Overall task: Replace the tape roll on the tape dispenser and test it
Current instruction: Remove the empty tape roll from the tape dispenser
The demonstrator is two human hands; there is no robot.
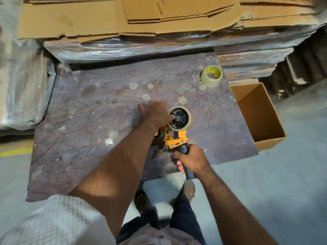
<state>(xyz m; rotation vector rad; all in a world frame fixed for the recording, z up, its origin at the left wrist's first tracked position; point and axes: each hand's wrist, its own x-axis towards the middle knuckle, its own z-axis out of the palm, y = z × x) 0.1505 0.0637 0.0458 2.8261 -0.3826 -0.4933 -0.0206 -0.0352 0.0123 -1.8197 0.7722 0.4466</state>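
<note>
A yellow tape dispenser (174, 139) with a black handle is held over the brown board (88, 121). My right hand (192, 159) is closed around its handle. A thin, nearly spent tape roll (189, 121) sits on the dispenser's black hub. My left hand (155, 114) rests against the left side of that roll, thumb near the hub's middle, fingers curled round the far rim. A fuller roll of clear tape (211, 76) with a yellow printed core lies flat at the board's far right corner.
An open, empty cardboard box (260, 110) stands on the floor right of the board. Flattened cartons (141, 15) on plastic-wrapped stacks rise behind it. A wrapped bundle (21, 85) is at the left. My feet (188, 190) are at the near edge.
</note>
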